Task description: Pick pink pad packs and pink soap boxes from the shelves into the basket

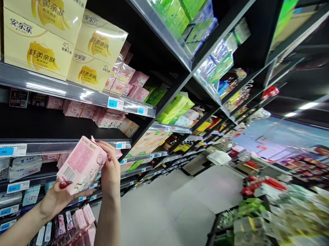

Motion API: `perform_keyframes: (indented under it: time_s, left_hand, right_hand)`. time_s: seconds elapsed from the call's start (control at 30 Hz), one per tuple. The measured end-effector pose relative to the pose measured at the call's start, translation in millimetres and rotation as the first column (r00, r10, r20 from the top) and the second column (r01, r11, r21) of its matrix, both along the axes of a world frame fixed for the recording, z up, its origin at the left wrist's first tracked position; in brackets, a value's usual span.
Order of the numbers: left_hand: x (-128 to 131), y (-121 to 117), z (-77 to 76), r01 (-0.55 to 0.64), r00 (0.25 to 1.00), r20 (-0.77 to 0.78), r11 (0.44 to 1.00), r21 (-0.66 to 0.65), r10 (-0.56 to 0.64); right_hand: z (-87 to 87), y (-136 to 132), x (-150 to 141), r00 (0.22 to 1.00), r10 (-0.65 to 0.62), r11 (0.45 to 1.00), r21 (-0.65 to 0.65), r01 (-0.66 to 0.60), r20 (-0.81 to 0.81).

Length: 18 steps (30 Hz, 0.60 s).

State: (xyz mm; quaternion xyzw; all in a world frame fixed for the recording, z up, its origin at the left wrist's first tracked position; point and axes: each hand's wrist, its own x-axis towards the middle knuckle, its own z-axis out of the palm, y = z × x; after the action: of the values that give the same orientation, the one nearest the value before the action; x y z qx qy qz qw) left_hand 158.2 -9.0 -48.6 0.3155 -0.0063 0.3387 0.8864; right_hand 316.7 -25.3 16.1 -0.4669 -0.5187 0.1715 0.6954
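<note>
Between both hands, in front of the shelves, a pink pack (79,166) with printed text and a barcode is held up at a tilt. My left hand (58,198) grips it from below, the thumb with its dark red nail lying over the barcode end. Along its right side my right hand (111,168) is closed on the pack, fingers bent at the top edge. Behind them is the dark shelf (41,126), with similar pink packs (109,119) lined up toward its back.
Yellow boxes (38,37) fill the shelf above. Price labels (10,150) run along the shelf edges. Lower shelves carry more packs, with pink ones (83,218) at the bottom. A tiled aisle (170,212) runs off to the right, beside a display of bagged goods (252,232).
</note>
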Motion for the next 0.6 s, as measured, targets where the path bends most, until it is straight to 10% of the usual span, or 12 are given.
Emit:
perform_keyframes:
  time_s: [0.23,0.6]
  left_hand:
    - [2.4,-0.5,19.4,0.416,0.863,0.362,0.903,-0.111,-0.353]
    - [8.3,-8.0,22.6,0.524,0.810,0.387,0.841,-0.137,-0.441]
  right_hand:
    - [6.7,-6.1,7.0,0.959,0.189,0.977,-0.055,-0.205,-0.211]
    - [12.8,-16.5,2.7,0.982,0.103,0.991,-0.071,-0.116,-0.158]
